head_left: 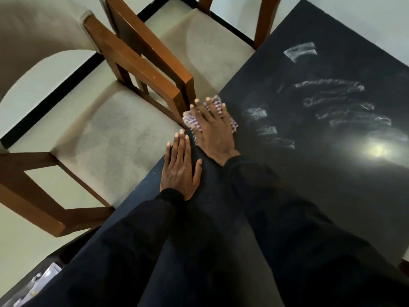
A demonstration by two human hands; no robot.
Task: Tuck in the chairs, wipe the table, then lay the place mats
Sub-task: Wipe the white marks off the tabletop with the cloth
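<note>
Black sleeves (221, 229) reach forward over the dark tabletop (309, 185). Left hand (180, 167) lies flat at the tabletop's edge, grip wide, fingers straight, holding nothing. Right hand (212, 129), just ahead of it, presses a purple-and-white checked cloth (188, 119) against the surface, fingers spread and straight, grip wide over the fabric. Pale smeared streaks (332, 103) run across the tabletop to the right, with a bright glare (378, 149) beyond. Two wooden chairs sit along the edge: the near chair (124, 134), its armrest ending just beside the cloth, and the far chair (210, 41).
</note>
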